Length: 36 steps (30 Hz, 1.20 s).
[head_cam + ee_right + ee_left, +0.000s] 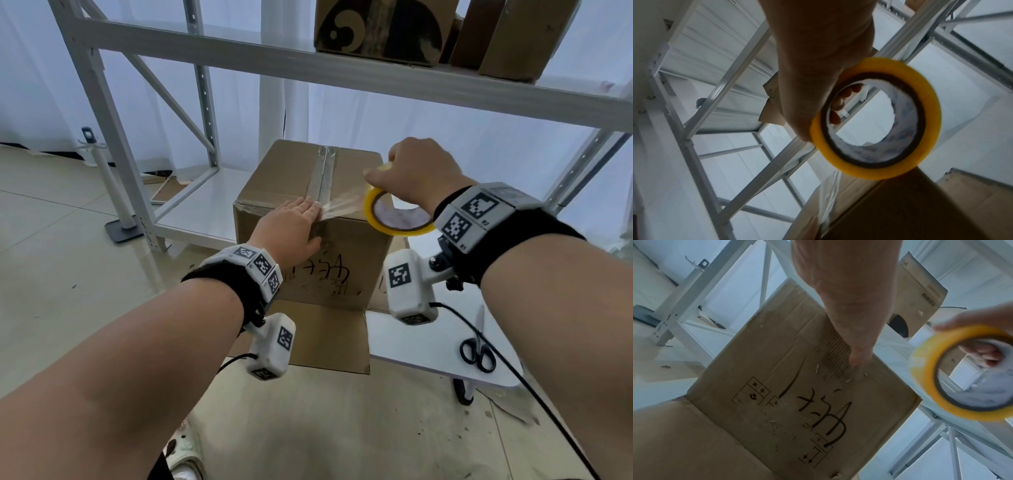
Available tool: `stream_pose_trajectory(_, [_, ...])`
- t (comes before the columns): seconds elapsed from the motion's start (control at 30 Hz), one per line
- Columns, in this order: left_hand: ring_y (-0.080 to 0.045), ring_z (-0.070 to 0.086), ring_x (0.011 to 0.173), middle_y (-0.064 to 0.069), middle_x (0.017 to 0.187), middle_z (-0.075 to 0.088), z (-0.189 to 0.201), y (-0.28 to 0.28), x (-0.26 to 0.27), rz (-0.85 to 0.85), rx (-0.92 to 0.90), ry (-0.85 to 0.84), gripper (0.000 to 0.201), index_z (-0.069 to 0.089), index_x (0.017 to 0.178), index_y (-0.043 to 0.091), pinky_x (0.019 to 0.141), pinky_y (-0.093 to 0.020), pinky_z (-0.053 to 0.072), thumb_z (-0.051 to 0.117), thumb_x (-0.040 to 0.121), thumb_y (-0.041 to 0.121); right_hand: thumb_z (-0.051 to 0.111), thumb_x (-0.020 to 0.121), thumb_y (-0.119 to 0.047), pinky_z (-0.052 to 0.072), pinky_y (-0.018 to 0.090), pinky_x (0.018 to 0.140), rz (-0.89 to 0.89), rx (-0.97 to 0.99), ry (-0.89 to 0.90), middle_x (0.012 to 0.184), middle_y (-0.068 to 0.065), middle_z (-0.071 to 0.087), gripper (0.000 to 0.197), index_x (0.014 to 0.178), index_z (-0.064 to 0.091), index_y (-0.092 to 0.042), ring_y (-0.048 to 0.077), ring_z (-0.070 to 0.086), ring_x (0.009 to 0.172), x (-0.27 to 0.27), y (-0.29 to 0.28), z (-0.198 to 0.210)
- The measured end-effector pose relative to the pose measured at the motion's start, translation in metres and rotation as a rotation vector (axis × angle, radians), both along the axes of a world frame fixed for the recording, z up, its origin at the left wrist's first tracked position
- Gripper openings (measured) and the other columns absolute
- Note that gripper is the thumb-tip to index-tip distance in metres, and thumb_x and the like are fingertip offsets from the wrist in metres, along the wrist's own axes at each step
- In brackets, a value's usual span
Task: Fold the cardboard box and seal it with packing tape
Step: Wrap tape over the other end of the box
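A brown cardboard box [284,174] stands upright with handwriting on its near side [818,410]; a lower flap [325,335] lies open toward me. Clear tape runs along its top seam [323,171]. My left hand [294,222] lies flat over the box's near top edge, its thumb [857,356] pressing the side wall. My right hand [414,171] grips a yellow tape roll [394,216] just right of the box, fingers through its core [840,100]. A strip of clear tape [342,205] stretches from the roll [962,373] to my left fingers.
Black-handled scissors [478,346] lie on the white table [411,353] at right. A white metal shelving frame [212,61] stands behind, with other cardboard boxes [380,31] on its upper shelf. A white pole stand [109,185] is at left on the tiled floor.
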State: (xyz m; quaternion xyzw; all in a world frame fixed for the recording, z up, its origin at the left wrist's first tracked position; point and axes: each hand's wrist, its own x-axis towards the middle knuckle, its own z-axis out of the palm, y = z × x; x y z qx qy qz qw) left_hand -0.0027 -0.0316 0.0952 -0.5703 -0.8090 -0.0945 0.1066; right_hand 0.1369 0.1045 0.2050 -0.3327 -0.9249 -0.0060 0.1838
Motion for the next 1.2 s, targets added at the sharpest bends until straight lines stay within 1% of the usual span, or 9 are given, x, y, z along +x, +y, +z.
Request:
stream_pose_trajectory(0.07, [-0.014, 0.016, 0.145, -0.005, 0.157, 0.018, -0.002, 0.002, 0.004, 0.004, -0.005, 0.001, 0.068, 0.016, 0.151, 0.012, 0.117, -0.027, 0.008, 0.043, 0.096, 0.041, 0.058, 0.083, -0.052, 0.035, 0.031, 0.06, -0.044, 0.099, -0.105, 0.063, 0.002, 0.047, 0.046, 0.065, 0.05, -0.01, 0.027, 0.053, 0.071, 0.01, 0.006, 0.001])
stream_pose_trajectory(0.13, [-0.015, 0.015, 0.145, -0.005, 0.157, 0.018, -0.002, 0.004, 0.007, 0.015, -0.005, -0.001, 0.07, 0.016, 0.15, 0.012, 0.118, -0.028, 0.008, 0.044, 0.095, 0.043, 0.058, 0.083, -0.054, 0.032, 0.029, 0.056, -0.074, 0.09, -0.151, 0.06, 0.002, 0.046, 0.05, 0.059, 0.042, -0.014, 0.026, 0.051, 0.067, 0.018, 0.01, -0.003])
stream_pose_trajectory(0.3, [-0.016, 0.014, 0.145, -0.005, 0.158, 0.016, 0.001, 0.001, 0.007, 0.005, -0.026, -0.029, 0.07, 0.013, 0.151, 0.018, 0.118, -0.03, 0.007, 0.044, 0.095, 0.046, 0.058, 0.084, -0.051, 0.031, 0.026, 0.054, -0.125, 0.021, -0.215, 0.063, 0.002, 0.047, 0.048, 0.06, 0.042, -0.013, 0.023, 0.049, 0.067, 0.017, 0.011, -0.01])
stream_pose_trajectory(0.43, [-0.021, 0.014, 0.145, -0.008, 0.157, 0.016, 0.006, 0.001, 0.013, 0.018, -0.059, -0.028, 0.067, 0.011, 0.151, 0.028, 0.116, -0.032, 0.008, 0.041, 0.095, 0.049, 0.058, 0.085, -0.05, 0.032, 0.028, 0.055, -0.162, 0.018, -0.265, 0.065, 0.001, 0.048, 0.045, 0.062, 0.042, -0.014, 0.017, 0.043, 0.058, 0.013, 0.011, -0.009])
stream_pose_trajectory(0.7, [-0.029, 0.017, 0.144, -0.015, 0.156, 0.017, 0.014, 0.01, 0.024, 0.086, -0.155, 0.002, 0.069, 0.012, 0.151, 0.029, 0.117, -0.041, 0.015, 0.041, 0.093, 0.055, 0.058, 0.084, -0.043, 0.028, 0.024, 0.05, -0.178, 0.049, -0.252, 0.063, 0.001, 0.049, 0.038, 0.063, 0.045, -0.014, 0.016, 0.045, 0.056, 0.014, 0.009, -0.014])
stream_pose_trajectory(0.8, [-0.035, 0.015, 0.144, -0.022, 0.155, 0.015, 0.015, 0.018, 0.031, 0.135, -0.219, 0.018, 0.074, 0.005, 0.15, 0.034, 0.117, -0.047, 0.016, 0.039, 0.091, 0.062, 0.055, 0.082, -0.038, 0.034, 0.027, 0.057, -0.151, 0.027, -0.182, 0.07, 0.002, 0.054, 0.03, 0.067, 0.047, -0.014, 0.021, 0.053, 0.067, 0.016, 0.01, -0.014])
stream_pose_trajectory(0.93, [-0.042, 0.014, 0.142, -0.028, 0.154, 0.01, 0.014, 0.026, 0.037, 0.185, -0.289, 0.034, 0.077, -0.005, 0.148, 0.042, 0.115, -0.054, 0.016, 0.037, 0.088, 0.068, 0.055, 0.082, -0.038, 0.04, 0.032, 0.069, -0.098, 0.013, -0.119, 0.087, 0.002, 0.057, 0.025, 0.092, 0.052, -0.015, 0.023, 0.055, 0.085, 0.02, 0.013, -0.015])
stream_pose_trajectory(1.07, [-0.038, 0.02, 0.142, -0.023, 0.154, 0.018, 0.017, 0.023, 0.033, 0.153, -0.261, 0.052, 0.067, 0.003, 0.149, 0.04, 0.113, -0.051, 0.023, 0.038, 0.094, 0.055, 0.059, 0.08, -0.036, 0.041, 0.033, 0.07, -0.098, 0.023, -0.103, 0.092, 0.002, 0.06, 0.026, 0.097, 0.055, -0.017, 0.023, 0.057, 0.087, 0.022, 0.02, -0.018])
stream_pose_trajectory(1.2, [-0.025, 0.027, 0.141, -0.007, 0.154, 0.027, 0.019, 0.005, 0.008, 0.1, -0.168, 0.018, 0.06, 0.02, 0.149, 0.03, 0.111, -0.046, 0.03, 0.041, 0.096, 0.047, 0.06, 0.08, -0.035, 0.04, 0.032, 0.068, -0.106, -0.008, -0.093, 0.091, 0.002, 0.06, 0.024, 0.095, 0.055, -0.017, 0.023, 0.057, 0.086, 0.023, 0.02, -0.021])
